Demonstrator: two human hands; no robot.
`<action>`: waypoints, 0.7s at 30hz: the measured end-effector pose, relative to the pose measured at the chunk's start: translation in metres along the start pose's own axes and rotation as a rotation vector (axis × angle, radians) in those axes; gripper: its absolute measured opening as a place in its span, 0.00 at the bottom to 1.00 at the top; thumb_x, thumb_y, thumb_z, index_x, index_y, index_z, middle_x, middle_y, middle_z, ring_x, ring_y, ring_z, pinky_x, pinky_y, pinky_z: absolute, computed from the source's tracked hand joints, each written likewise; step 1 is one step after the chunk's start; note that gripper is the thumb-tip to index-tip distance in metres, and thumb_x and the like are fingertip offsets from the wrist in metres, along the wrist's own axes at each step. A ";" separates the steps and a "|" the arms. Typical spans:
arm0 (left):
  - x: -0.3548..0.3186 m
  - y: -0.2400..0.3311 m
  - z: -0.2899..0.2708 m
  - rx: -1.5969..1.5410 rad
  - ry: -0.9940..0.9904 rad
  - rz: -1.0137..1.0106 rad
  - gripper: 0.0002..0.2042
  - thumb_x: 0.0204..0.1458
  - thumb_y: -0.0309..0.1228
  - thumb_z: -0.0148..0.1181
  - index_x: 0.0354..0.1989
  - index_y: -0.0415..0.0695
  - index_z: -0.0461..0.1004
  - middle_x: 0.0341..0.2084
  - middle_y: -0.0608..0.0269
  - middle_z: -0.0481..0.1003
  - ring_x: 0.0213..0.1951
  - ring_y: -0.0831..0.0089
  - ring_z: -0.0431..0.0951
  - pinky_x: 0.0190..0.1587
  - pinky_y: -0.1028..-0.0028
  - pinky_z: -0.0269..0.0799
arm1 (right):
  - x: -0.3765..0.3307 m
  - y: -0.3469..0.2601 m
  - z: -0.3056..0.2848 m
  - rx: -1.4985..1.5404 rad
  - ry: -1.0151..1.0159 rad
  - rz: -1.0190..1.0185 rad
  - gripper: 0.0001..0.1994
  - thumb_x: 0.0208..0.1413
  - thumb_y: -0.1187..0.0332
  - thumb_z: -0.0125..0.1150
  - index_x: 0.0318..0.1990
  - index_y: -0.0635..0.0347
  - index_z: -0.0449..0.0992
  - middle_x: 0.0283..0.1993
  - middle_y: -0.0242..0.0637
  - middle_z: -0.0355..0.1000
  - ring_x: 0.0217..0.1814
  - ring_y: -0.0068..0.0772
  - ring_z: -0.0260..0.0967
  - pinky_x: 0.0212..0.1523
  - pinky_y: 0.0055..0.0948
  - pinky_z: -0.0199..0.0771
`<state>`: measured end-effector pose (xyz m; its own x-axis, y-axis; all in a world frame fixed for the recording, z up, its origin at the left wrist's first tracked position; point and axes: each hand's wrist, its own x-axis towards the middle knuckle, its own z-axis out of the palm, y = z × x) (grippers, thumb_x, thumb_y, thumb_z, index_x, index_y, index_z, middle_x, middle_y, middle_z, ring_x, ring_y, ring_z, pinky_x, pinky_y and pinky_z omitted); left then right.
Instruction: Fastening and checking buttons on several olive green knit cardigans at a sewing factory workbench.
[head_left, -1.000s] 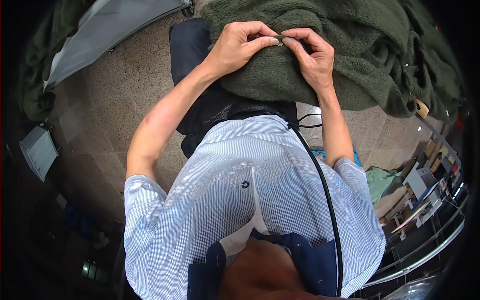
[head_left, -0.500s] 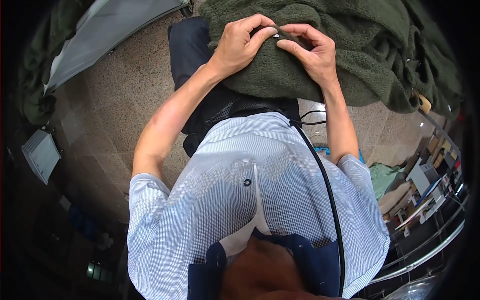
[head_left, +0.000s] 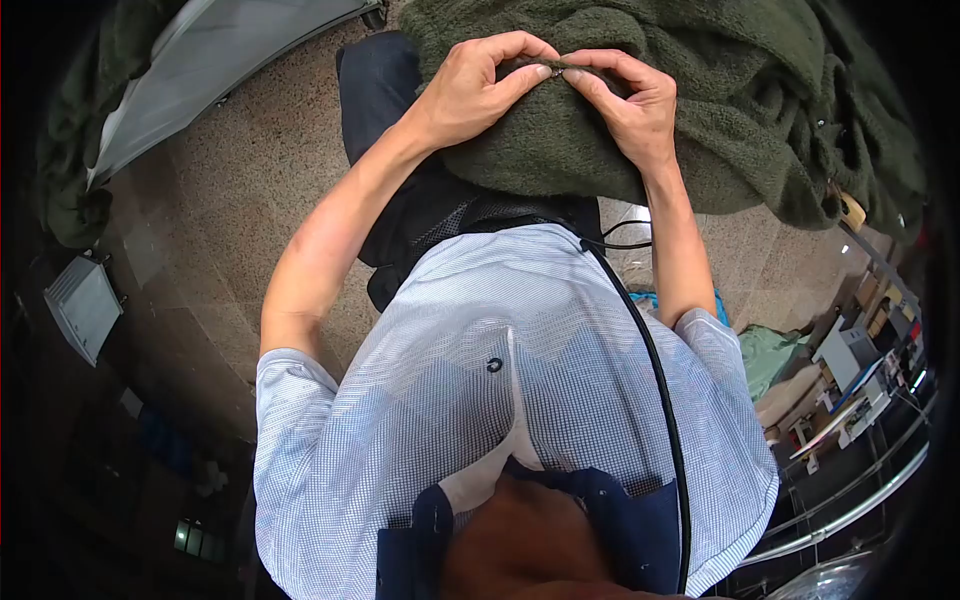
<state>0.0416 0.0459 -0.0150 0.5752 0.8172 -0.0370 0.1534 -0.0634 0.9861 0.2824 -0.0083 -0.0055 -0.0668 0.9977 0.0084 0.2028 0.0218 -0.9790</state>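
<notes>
speckled floor (head_left: 250,170) | grey panel (head_left: 205,70), upper left | pale green sheet (head_left: 770,357), right | curved rail (head_left: 850,518)

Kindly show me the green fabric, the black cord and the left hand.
Green fabric (head_left: 720,110), head view: its folded middle.
Black cord (head_left: 661,390), head view: midway along its length.
Left hand (head_left: 472,92), head view: its back.

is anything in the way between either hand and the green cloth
Nothing visible is. The left hand and right hand both pinch the green cloth directly at a raised fold. The black cord runs down the shirt, clear of both hands.
</notes>
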 end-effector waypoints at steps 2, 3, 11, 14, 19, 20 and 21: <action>0.000 0.001 0.000 -0.035 -0.020 -0.031 0.13 0.70 0.30 0.66 0.58 0.37 0.86 0.43 0.57 0.89 0.44 0.74 0.87 0.50 0.70 0.83 | 0.000 0.002 0.000 0.000 0.006 -0.009 0.09 0.66 0.77 0.77 0.52 0.63 0.92 0.47 0.32 0.90 0.48 0.18 0.84 0.51 0.21 0.84; 0.000 0.002 0.000 -0.021 -0.023 -0.029 0.14 0.70 0.30 0.66 0.58 0.37 0.85 0.43 0.58 0.89 0.44 0.75 0.87 0.50 0.70 0.82 | 0.000 0.003 0.000 0.000 0.011 -0.018 0.09 0.66 0.76 0.77 0.52 0.63 0.92 0.47 0.32 0.90 0.47 0.18 0.84 0.51 0.21 0.84; 0.001 0.009 -0.002 -0.020 -0.046 -0.101 0.14 0.68 0.29 0.68 0.58 0.36 0.85 0.43 0.61 0.89 0.45 0.77 0.86 0.51 0.71 0.82 | -0.002 0.001 0.001 -0.011 0.025 -0.037 0.09 0.65 0.76 0.78 0.51 0.63 0.92 0.47 0.31 0.90 0.48 0.19 0.84 0.52 0.22 0.84; 0.001 0.005 0.002 -0.042 -0.034 -0.087 0.14 0.68 0.29 0.68 0.58 0.36 0.85 0.43 0.60 0.88 0.45 0.77 0.86 0.50 0.71 0.82 | -0.002 0.000 0.001 -0.021 0.025 -0.028 0.08 0.65 0.76 0.77 0.51 0.63 0.92 0.47 0.31 0.90 0.48 0.19 0.84 0.52 0.22 0.84; 0.001 0.000 0.013 -0.028 0.049 0.014 0.11 0.66 0.24 0.65 0.55 0.36 0.84 0.43 0.56 0.88 0.45 0.72 0.88 0.51 0.70 0.82 | -0.002 0.003 0.002 0.016 0.024 -0.012 0.08 0.66 0.77 0.77 0.51 0.64 0.92 0.46 0.32 0.90 0.48 0.18 0.84 0.52 0.22 0.84; 0.001 0.001 0.013 -0.027 0.050 0.013 0.11 0.66 0.24 0.65 0.55 0.36 0.84 0.43 0.56 0.88 0.45 0.72 0.88 0.51 0.70 0.82 | -0.002 0.005 0.001 0.048 0.014 -0.002 0.08 0.66 0.77 0.76 0.51 0.64 0.92 0.47 0.32 0.89 0.48 0.18 0.83 0.52 0.22 0.84; 0.002 0.001 0.013 0.012 0.051 0.003 0.11 0.66 0.23 0.65 0.55 0.36 0.84 0.43 0.56 0.88 0.46 0.71 0.88 0.52 0.69 0.82 | -0.002 0.006 0.001 0.080 0.005 0.008 0.08 0.66 0.77 0.76 0.51 0.65 0.91 0.47 0.32 0.89 0.48 0.18 0.83 0.52 0.21 0.83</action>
<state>0.0539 0.0401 -0.0158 0.5343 0.8449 -0.0256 0.1616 -0.0724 0.9842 0.2831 -0.0104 -0.0117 -0.0606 0.9982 0.0016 0.1244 0.0091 -0.9922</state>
